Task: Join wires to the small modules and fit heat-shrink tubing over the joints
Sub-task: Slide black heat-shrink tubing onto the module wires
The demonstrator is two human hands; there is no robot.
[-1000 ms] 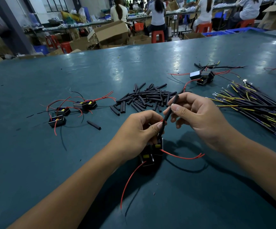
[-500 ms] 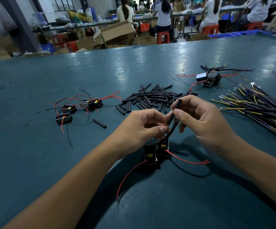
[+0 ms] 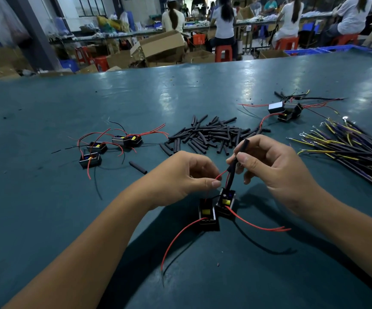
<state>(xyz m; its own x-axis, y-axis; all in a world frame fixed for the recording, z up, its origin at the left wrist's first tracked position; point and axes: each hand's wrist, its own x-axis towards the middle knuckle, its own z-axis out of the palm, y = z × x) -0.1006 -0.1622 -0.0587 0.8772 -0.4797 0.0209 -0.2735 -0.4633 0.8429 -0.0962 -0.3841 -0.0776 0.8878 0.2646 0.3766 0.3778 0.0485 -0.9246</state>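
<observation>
The right hand (image 3: 276, 172) pinches a black tube (image 3: 236, 162) between thumb and forefinger; the tube slants down from above the fingers towards the right one of two modules (image 3: 216, 208) that sit touching each other on the green table (image 3: 47, 219) just below both hands. The tube's lower end seems to reach that module, but the joint itself is too dark and small to make out. The left hand (image 3: 185, 177) pinches a thin red wire (image 3: 221, 175) at thumb tip, its other fingers curled under and hidden. More red wires trail from the modules towards the camera and to the right.

Behind the hands lies a loose pile of tubes (image 3: 209, 134), with one stray tube (image 3: 138, 167) to its left. Further left sit three more modules (image 3: 111, 148) with red and black leads. At far right a bundle of wires (image 3: 354, 152), purple and yellow, runs out of the frame. Beyond it another cluster of modules (image 3: 285, 110) is tangled in leads, its count unclear. Both forearms are cut off at the lower edge.
</observation>
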